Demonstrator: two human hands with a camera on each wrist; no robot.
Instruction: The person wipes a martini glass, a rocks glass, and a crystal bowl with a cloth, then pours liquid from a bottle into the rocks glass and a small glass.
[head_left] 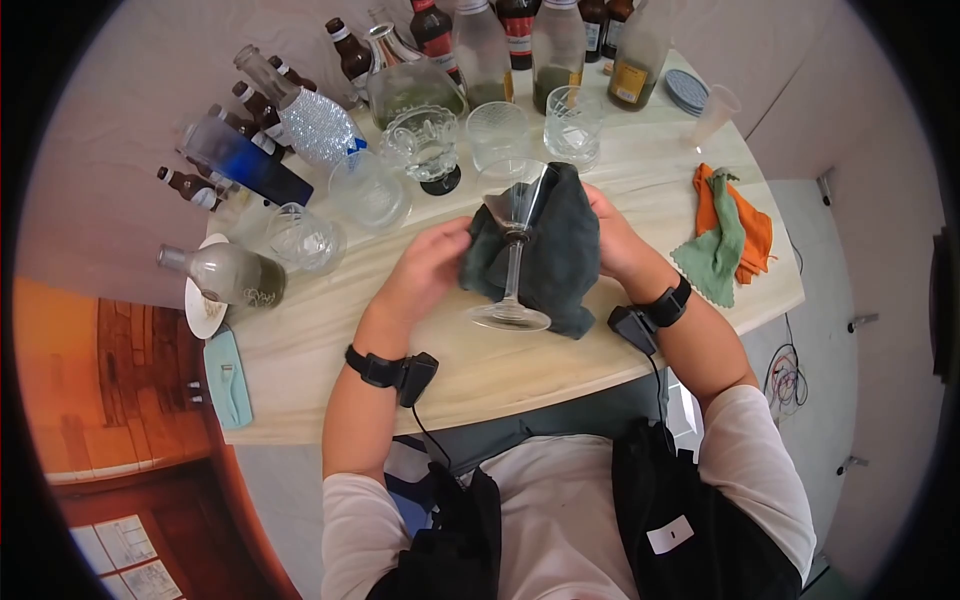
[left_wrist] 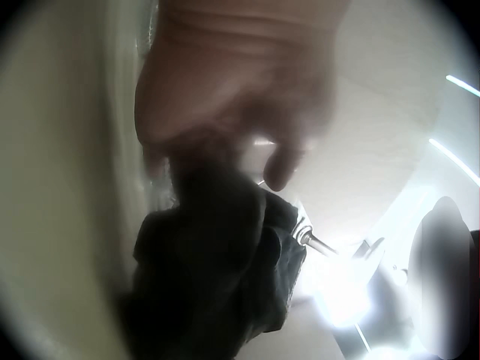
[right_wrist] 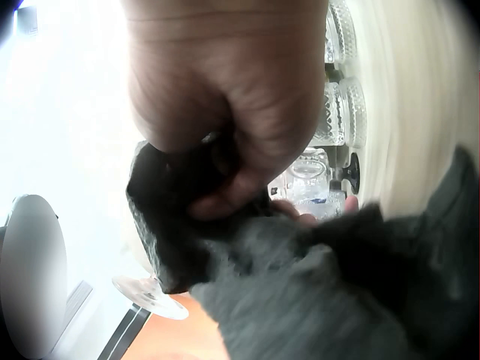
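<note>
A clear cocktail glass (head_left: 514, 268) is held over the near part of the table, bowl up and foot toward the body. Behind and around its bowl bunches a dark grey cloth (head_left: 565, 245). My left hand (head_left: 432, 265) grips the cloth's left side, its fingers partly hidden in the folds. On the other side, my right hand (head_left: 618, 238) pinches the cloth beside the bowl; the right wrist view shows the thumb (right_wrist: 225, 201) pressed into the dark fabric. In that view the glass foot (right_wrist: 154, 298) sticks out below the cloth.
Several glasses, among them a cut-glass tumbler (head_left: 573, 128) and a footed goblet (head_left: 425, 145), stand beyond my hands. Bottles line the back edge. An orange cloth (head_left: 757, 235) and a green cloth (head_left: 712, 245) lie at right. A bottle (head_left: 235, 275) lies on a white plate (head_left: 205, 312) at left.
</note>
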